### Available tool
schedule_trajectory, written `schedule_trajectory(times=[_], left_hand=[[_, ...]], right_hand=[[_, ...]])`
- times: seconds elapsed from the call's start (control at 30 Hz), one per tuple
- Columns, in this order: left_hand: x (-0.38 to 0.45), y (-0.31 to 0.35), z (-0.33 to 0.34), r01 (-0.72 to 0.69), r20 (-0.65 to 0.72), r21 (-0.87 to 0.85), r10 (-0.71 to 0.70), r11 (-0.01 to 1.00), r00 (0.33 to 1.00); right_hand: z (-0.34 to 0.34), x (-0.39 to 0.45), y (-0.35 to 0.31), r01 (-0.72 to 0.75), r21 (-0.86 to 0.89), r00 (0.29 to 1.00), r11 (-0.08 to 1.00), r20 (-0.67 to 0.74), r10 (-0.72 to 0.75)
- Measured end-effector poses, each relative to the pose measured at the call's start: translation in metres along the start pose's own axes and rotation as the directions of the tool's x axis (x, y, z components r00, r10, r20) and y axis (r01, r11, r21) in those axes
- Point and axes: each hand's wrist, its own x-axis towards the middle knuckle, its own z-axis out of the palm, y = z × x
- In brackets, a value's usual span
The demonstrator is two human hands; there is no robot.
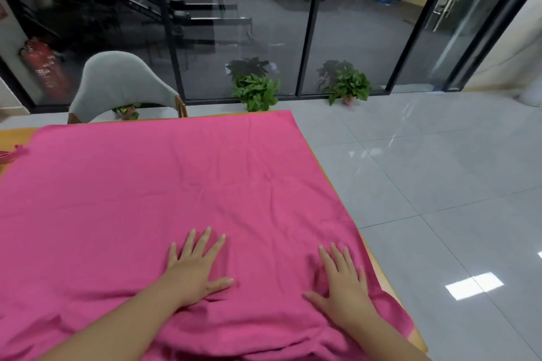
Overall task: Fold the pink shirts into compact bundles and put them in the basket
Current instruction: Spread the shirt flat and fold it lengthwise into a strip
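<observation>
Pink shirt (176,184) spread flat over counter (17,133), smoothed w/ left hand (193,267) & right hand (343,281), fingers splayed, palms pressing creases out pre-fold.

One pink shirt (181,199) lies spread over one wooden table (16,133), covering nearly all of it. Two hands rest flat on the shirt near its close edge: the left hand (195,267) toward the middle and the right hand (341,281) toward the shirt's right edge. One small scrap of pink cloth (19,151) shows just off the shirt's far left corner. Beyond the shirt's far edge stands one grey chair (117,85). Three potted plants sit on the floor past the shirt: one (127,111) under the chair, one (256,91) behind the far edge, one (349,86) further right. One red fire extinguisher (44,67) stands left of the chair.
</observation>
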Motion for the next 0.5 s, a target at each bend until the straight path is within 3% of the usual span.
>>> schedule_trajectory(times=[0.07,0.1,0.13,0.2,0.27,0.33,0.43,0.5], left_hand=[[-0.023,-0.011,0.002,-0.03,-0.038,-0.052,0.028,0.998,0.999],[-0.035,-0.019,0.003,-0.038,-0.049,-0.074,0.034,0.997,0.998],[-0.048,-0.027,0.005,-0.044,-0.049,-0.086,0.04,0.995,0.998],[-0.074,-0.043,0.006,-0.075,-0.037,-0.079,0.072,0.994,0.997],[-0.097,-0.056,0.007,-0.088,0.053,-0.036,0.089,0.996,0.995],[-0.113,-0.072,0.013,-0.087,0.084,-0.013,0.088,0.996,0.993],[-0.126,-0.09,0.027,-0.096,-0.025,0.042,0.097,0.995,0.995],[-0.126,-0.099,0.041,-0.15,-0.183,-0.011,0.145,0.989,0.972]], right_hand=[[0.003,-0.008,-0.003,0.18,0.063,0.955,0.982,-0.252,-0.159],[0.0,-0.013,-0.008,0.259,0.115,0.926,0.959,-0.314,-0.212],[-0.006,-0.02,-0.014,0.321,0.166,0.919,0.933,-0.291,-0.265],[-0.012,-0.035,-0.026,0.417,0.205,0.909,0.885,-0.101,-0.405],[-0.016,-0.047,-0.033,0.49,0.145,0.861,0.859,0.07,-0.503],[-0.013,-0.053,-0.032,0.511,0.049,0.838,0.858,0.194,-0.51],[0.0,-0.058,-0.022,0.462,-0.088,0.863,0.883,0.273,-0.424],[0.004,-0.059,-0.016,0.424,-0.157,0.898,0.892,0.199,-0.392]])
